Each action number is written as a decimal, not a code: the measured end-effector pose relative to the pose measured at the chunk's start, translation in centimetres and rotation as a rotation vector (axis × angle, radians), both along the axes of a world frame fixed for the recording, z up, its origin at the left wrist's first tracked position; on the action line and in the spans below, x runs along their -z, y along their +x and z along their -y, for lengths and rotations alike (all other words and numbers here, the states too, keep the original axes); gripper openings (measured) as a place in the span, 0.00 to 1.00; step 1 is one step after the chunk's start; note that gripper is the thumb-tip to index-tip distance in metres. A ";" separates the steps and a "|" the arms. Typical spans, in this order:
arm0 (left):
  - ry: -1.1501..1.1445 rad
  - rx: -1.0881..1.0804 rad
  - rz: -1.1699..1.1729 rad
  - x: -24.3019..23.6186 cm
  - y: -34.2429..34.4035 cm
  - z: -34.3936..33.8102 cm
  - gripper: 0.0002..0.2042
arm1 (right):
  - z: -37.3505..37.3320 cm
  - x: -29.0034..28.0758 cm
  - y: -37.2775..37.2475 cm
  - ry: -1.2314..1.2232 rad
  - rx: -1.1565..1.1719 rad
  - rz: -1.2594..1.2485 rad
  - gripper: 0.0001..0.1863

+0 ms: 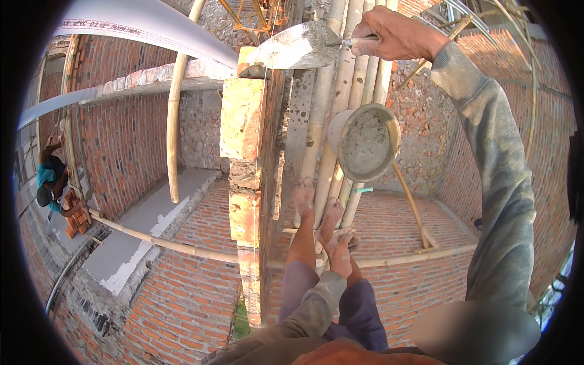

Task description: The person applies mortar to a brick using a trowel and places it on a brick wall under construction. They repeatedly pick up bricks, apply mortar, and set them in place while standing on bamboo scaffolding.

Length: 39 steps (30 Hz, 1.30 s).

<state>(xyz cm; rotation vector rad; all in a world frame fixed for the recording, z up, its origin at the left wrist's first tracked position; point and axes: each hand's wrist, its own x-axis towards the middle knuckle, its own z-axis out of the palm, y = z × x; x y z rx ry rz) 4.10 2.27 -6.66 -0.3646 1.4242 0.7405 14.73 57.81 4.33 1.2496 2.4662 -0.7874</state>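
My right hand [389, 35] is closed around the handle of a trowel [298, 47], held out ahead of me. Its broad blade, smeared with grey mortar, reaches left over the far end of a narrow brick wall [243, 118]. A thin string runs along this wall, in front of the blade. My left hand [340, 258] hangs low above my feet, fingers partly showing and loosely apart, with nothing visible in it. Between the two hands, a round bucket [394, 143] of wet grey mortar [367, 143] rests on the bamboo poles.
I stand barefoot on bamboo poles [326, 115] high above brick-walled rooms. A bamboo pole [176, 115] rises at left, under a large pale pipe [152, 30]. Far left, another person [52, 176] crouches by stacked bricks [77, 220]. A slanting wooden brace [412, 207] stands beyond the bucket.
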 end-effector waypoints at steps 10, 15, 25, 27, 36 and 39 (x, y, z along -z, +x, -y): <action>0.010 0.022 0.032 -0.9 -1.1 -1.8 0.18 | -1.2 2.7 -2.0 -0.171 0.034 -0.008 0.35; -0.001 -0.010 0.011 -0.9 -1.4 -1.8 0.18 | -2.4 3.6 -0.5 -0.419 0.090 -0.094 0.35; 0.009 -0.004 0.001 -1.0 -1.9 -2.7 0.17 | 6.7 6.3 7.9 -0.446 0.425 -0.423 0.16; 0.001 -0.005 -0.001 -1.3 -1.7 -2.8 0.16 | 11.4 5.2 11.7 -0.403 0.426 -0.486 0.18; -0.048 0.072 0.053 -1.6 -1.2 -1.3 0.15 | 33.0 10.3 17.8 -0.325 0.676 0.172 0.11; -0.058 0.108 0.046 -1.5 -1.0 -0.7 0.16 | 34.7 20.9 11.0 -0.438 0.781 0.050 0.14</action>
